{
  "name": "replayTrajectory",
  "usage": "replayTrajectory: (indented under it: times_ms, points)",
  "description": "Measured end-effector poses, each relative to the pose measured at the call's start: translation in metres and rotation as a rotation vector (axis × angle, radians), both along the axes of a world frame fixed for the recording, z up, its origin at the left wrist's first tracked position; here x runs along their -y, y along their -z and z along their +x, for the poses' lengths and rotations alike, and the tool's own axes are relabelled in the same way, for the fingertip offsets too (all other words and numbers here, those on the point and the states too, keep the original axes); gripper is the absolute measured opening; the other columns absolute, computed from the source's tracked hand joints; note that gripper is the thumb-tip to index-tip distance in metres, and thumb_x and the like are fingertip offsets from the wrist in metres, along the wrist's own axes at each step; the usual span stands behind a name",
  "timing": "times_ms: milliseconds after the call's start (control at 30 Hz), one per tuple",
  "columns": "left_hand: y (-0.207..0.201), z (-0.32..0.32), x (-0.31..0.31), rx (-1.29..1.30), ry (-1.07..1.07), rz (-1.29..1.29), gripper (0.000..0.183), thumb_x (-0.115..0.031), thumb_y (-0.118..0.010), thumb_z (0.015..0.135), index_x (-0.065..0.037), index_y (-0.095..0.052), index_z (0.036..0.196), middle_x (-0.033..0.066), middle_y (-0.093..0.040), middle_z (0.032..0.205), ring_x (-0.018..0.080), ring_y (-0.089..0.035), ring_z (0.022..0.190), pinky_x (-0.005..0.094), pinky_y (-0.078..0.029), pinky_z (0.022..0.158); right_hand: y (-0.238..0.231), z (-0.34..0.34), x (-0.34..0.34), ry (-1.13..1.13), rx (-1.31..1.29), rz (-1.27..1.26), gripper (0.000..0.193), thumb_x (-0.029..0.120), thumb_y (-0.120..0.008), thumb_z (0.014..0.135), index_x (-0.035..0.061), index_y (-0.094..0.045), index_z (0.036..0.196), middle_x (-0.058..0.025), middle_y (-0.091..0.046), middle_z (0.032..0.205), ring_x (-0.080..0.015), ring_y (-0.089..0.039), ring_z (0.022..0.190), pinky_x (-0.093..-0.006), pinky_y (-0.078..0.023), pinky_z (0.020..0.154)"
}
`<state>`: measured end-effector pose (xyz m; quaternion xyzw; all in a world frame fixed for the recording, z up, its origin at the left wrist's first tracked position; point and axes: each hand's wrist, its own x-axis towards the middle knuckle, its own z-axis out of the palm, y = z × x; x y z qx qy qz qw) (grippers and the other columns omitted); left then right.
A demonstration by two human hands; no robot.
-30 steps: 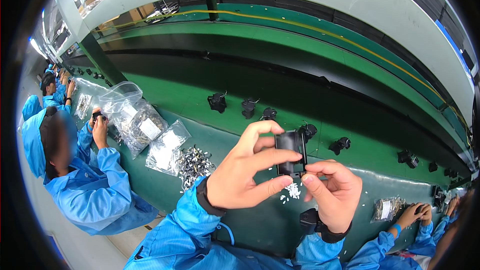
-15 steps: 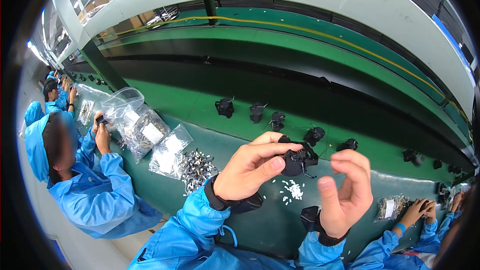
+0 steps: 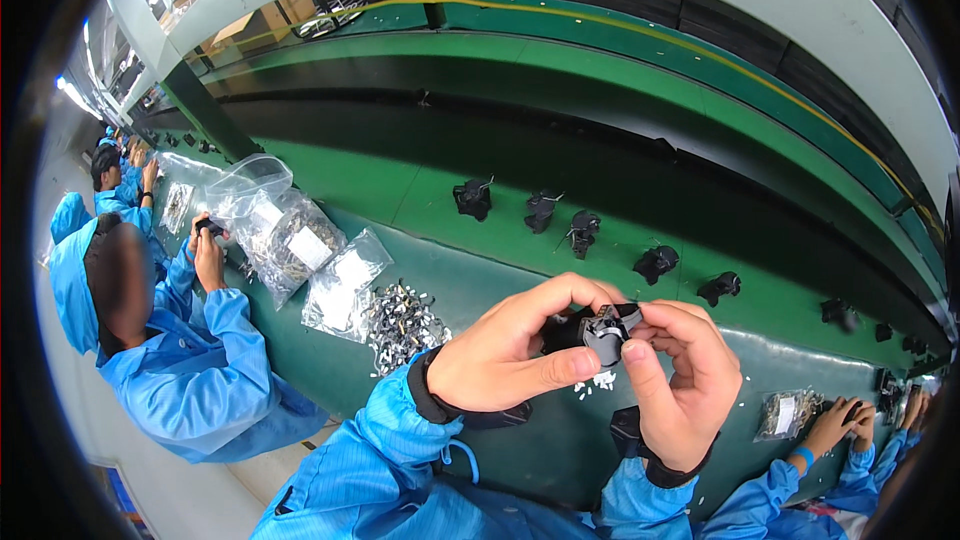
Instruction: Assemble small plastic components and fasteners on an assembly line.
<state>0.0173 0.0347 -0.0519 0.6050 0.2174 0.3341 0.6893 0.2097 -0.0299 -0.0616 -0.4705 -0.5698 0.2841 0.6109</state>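
Note:
In front of me, above the green bench, my left hand [image 3: 525, 355] grips a small black plastic assembly [image 3: 603, 337] with a rounded grey-black face. Its fingers curl behind the part and its thumb lies along the lower front edge. My right hand [image 3: 683, 380] pinches the assembly's right side between thumb and fingertips. Whether it also holds a small piece there is hidden. Just below the assembly lie small white pieces [image 3: 600, 381], partly covered by my hands. Beside my left wrist is a heap of small connectors with short leads [image 3: 402, 328].
Similar black assemblies [image 3: 657, 263] stand in a row on the green strip [image 3: 410, 205] beyond the bench. Clear plastic bags [image 3: 300, 245] of parts lie at left, near a co-worker in blue [image 3: 190, 370]. Another co-worker's hands [image 3: 835, 425] work at right, beside a bag [image 3: 788, 412].
My right hand has moved left and closed on the assembly; before, it was apart with fingers spread. The assembly has turned in my left hand, and the whole view has shifted a little.

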Motion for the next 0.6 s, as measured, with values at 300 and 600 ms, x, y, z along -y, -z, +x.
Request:
replayTrajectory:
  times_ms: [300, 600]
  points:
    - [-0.004, -0.001, -0.001, -0.240, -0.221, 0.399, 0.067, -0.057, -0.081, 0.084, 0.001, -0.063, 0.113, 0.0066, -0.067, 0.080, 0.0112, -0.063, 0.071, 0.0290, -0.049, 0.064, -0.008, -0.010, 0.003, -0.064, 0.246, 0.512, 0.023, 0.011, -0.089, 0.071, 0.0063, -0.068, 0.079, -0.0085, -0.064, 0.085, -0.0245, -0.063, 0.079, -0.0466, -0.066, 0.082]
    - [-0.014, -0.008, 0.003, -0.239, -0.100, 0.353, 0.020, -0.022, -0.065, 0.103, -0.003, -0.066, 0.108, 0.0110, -0.070, 0.084, 0.0261, -0.068, 0.070, 0.0330, -0.051, 0.063, -0.006, -0.016, 0.004, -0.028, 0.378, 0.589, 0.023, 0.012, -0.086, 0.072, 0.0068, -0.064, 0.075, -0.0069, -0.061, 0.080, -0.0230, -0.059, 0.072, -0.0455, -0.067, 0.082]
